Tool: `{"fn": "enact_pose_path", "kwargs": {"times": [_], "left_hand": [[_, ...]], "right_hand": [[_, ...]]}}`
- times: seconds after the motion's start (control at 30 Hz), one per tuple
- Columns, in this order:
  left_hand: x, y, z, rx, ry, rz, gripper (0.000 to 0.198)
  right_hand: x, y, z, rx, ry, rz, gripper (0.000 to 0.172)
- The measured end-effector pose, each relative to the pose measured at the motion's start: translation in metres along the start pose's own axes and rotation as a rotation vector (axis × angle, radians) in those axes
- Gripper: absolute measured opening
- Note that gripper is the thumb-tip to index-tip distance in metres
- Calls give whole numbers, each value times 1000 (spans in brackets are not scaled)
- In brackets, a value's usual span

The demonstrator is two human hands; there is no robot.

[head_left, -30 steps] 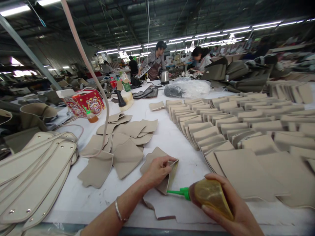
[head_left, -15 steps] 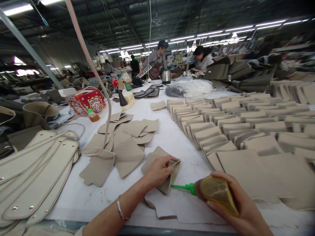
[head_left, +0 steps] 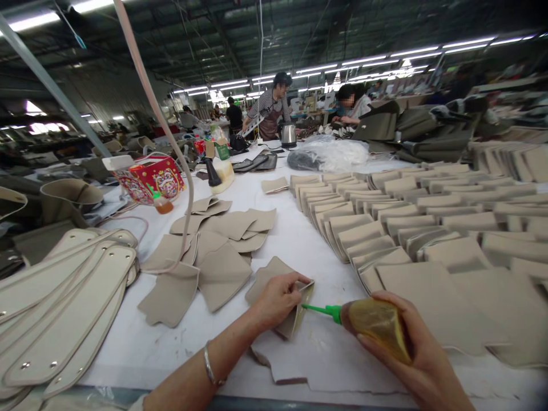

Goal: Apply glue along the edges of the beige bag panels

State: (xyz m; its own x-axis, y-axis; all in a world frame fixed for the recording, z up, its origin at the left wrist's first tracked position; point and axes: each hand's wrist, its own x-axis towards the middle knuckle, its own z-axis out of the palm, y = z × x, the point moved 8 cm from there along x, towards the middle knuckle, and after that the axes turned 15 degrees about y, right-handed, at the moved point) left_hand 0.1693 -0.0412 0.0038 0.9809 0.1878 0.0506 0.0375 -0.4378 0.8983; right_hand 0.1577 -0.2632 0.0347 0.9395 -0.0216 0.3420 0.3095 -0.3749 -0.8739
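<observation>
I have the left hand holding the tan piece by its raised flap, on the white table near its front edge. My right hand wraps the bottle, green nozzle at the flap's edge; contact I can't tell. Bare tabletop separates the piece from the folded rows rightward; leftward, loose pieces lie close.

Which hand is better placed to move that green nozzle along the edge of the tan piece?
Probably the right hand: it already grips the bottle, with the green nozzle pointing at that edge. The left hand is busy holding the tan piece.
</observation>
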Motion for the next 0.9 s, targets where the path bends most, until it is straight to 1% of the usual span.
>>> {"fn": "enact_pose_path", "kwargs": {"times": [0.13, 0.23, 0.3, 0.37, 0.43, 0.57, 0.63, 0.7, 0.77, 0.83, 0.9], "left_hand": [[-1, 1, 0, 30, 4, 23, 44], [-1, 1, 0, 43, 11, 40, 45], [0, 0, 1, 57, 15, 42, 44], [1, -1, 1, 66, 18, 37, 43], [1, 0, 1, 71, 18, 32, 44], [1, 3, 1, 81, 16, 39, 45], [2, 4, 1, 90, 19, 45, 44], [2, 4, 1, 97, 20, 45, 44], [2, 4, 1, 102, 27, 46, 44], [3, 4, 1, 104, 29, 52, 44], [3, 3, 2, 102, 27, 52, 43]], "right_hand": [[1, 2, 6, 11, -74, -48, 44], [14, 6, 0, -54, -25, -61, 45], [23, 4, -5, -86, 23, -107, 46], [27, -1, -7, -102, 38, -147, 44], [25, -4, -6, -110, 29, -138, 42], [20, 0, -3, -85, -7, -68, 42], [24, 0, -5, -93, 22, -120, 43], [29, -3, -9, -117, 69, -214, 43], [30, -4, -10, -141, 81, -259, 42], [26, -3, -8, -154, 44, -253, 40], [21, -2, -4, -133, -14, -190, 42]]}}
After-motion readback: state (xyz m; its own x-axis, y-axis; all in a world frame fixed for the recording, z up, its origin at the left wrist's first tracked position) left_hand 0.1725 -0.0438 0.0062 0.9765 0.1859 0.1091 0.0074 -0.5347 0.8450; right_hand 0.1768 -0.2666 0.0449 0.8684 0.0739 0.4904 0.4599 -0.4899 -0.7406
